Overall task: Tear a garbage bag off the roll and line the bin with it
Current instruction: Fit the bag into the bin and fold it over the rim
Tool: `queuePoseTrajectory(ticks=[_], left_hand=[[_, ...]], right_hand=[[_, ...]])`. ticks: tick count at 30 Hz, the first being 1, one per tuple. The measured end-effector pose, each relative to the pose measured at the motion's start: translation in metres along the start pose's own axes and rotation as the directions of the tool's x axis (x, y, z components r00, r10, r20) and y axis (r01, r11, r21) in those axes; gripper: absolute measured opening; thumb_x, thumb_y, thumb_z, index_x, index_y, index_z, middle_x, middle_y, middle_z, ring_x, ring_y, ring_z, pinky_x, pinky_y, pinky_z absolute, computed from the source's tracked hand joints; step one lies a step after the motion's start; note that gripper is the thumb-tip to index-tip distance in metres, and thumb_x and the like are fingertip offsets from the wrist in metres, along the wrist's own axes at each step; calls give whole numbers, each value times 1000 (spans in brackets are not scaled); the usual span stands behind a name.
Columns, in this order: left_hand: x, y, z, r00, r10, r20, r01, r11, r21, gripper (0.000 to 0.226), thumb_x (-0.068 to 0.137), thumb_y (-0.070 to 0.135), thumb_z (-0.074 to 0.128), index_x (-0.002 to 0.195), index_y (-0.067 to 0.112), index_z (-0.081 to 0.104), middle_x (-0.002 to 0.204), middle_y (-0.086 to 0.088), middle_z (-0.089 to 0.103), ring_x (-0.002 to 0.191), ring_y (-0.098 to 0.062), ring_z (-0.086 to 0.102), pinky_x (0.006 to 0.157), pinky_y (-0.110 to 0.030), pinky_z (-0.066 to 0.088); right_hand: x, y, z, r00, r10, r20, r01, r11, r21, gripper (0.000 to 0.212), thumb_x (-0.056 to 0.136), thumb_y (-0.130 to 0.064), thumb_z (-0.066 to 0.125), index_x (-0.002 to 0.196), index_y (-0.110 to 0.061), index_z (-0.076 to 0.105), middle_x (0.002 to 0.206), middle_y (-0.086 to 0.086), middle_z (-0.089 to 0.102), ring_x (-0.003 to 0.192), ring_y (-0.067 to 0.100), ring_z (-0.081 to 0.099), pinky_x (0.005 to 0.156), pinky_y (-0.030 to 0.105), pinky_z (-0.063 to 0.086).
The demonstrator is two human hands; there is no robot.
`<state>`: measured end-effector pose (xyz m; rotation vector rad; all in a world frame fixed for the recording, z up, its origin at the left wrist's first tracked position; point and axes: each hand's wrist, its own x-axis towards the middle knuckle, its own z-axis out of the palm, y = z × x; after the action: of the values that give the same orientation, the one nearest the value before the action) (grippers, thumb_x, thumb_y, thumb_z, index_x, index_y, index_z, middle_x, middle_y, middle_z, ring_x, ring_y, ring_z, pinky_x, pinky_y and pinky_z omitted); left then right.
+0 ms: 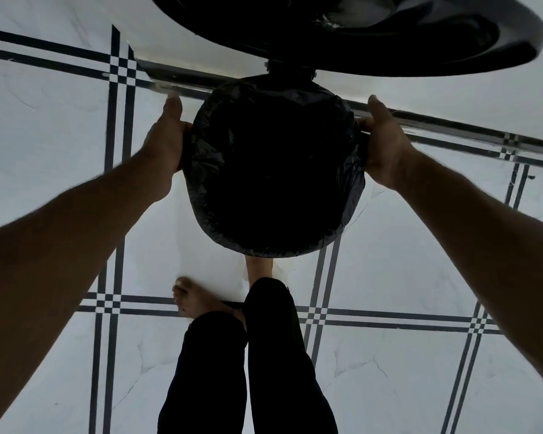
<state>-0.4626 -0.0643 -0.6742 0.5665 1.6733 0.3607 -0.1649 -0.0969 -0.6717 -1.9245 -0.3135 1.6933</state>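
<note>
A round bin stands on the floor in front of me, and a black garbage bag [273,170] covers its whole mouth and hangs folded over the rim [355,195]. The bin's lid [420,48] is tipped up at the far side, above the opening. My left hand [166,142] grips the bag's edge on the left side of the rim, thumb pointing away from me. My right hand [386,142] grips the bag on the right side in the same way. The inside of the bin is too dark to see into.
The floor [60,136] is white tile with dark striped borders. A metal door track [452,126] runs across behind the bin. My bare feet [192,299] and dark trouser legs [264,355] stand just in front of the bin.
</note>
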Motion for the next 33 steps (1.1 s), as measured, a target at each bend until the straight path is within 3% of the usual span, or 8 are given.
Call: queuePoseTrajectory(ticks=[7,13,15,19,24,27,30,33], left_hand=[[0,1,-9,1000,-7,31,7,1000,-20,57,103,60,20,88,24,62,85,5,64,78,-9,60,73,-24,45],[-14,-3,-6,854,450,-262,-348,867,355,38,105,40,31,105,19,62,101,0,61,83,-6,52,63,-6,33],[-22,5,-3,839,446,-311,-379,890,253,35,104,39,31,103,20,60,101,-1,61,89,-8,52,70,-3,35],[-55,44,-4,923,230,-309,-328,889,-319,55,99,58,22,114,24,62,99,3,59,89,-11,53,88,-26,43],[-118,89,-5,919,328,-220,-386,864,-323,59,104,55,17,127,27,64,103,5,60,88,-8,56,95,-24,49],[-143,88,-2,884,404,-234,-448,875,-182,38,99,45,37,111,30,70,106,12,67,100,-8,63,94,-25,50],[-157,65,1,859,422,-291,-456,888,-58,26,94,28,46,106,27,68,101,16,67,99,-2,62,88,-21,50],[-165,26,9,883,361,-301,-347,932,102,31,97,19,51,128,18,59,113,13,60,97,-1,55,74,-8,41]], right_hand=[[2,3,-7,995,-60,-79,54,996,-70,52,103,-51,31,89,-15,66,77,-1,67,61,12,61,64,25,49],[-15,-3,-7,989,-107,-107,90,984,-152,41,103,-43,33,102,-21,68,106,-2,69,99,15,62,89,33,46],[-28,-9,-3,970,-111,-215,95,992,-83,27,98,-34,40,100,-24,65,99,-6,66,97,15,56,90,31,44],[-67,-28,1,944,-92,-318,172,957,235,22,98,-44,42,105,-28,56,99,1,59,91,18,56,83,31,48],[-134,-65,13,954,-199,-222,289,802,523,25,94,-52,51,109,-36,61,123,6,57,108,23,65,91,37,56],[-163,-68,19,952,-212,-220,303,755,581,20,91,-33,59,104,-20,68,106,2,60,97,19,63,90,34,54],[-177,-43,22,906,-162,-391,313,879,360,13,86,-13,62,95,-14,73,89,-2,67,84,12,61,87,33,55],[-180,4,24,886,-129,-445,218,964,153,34,81,3,51,101,-14,74,100,2,73,90,13,64,91,35,54]])
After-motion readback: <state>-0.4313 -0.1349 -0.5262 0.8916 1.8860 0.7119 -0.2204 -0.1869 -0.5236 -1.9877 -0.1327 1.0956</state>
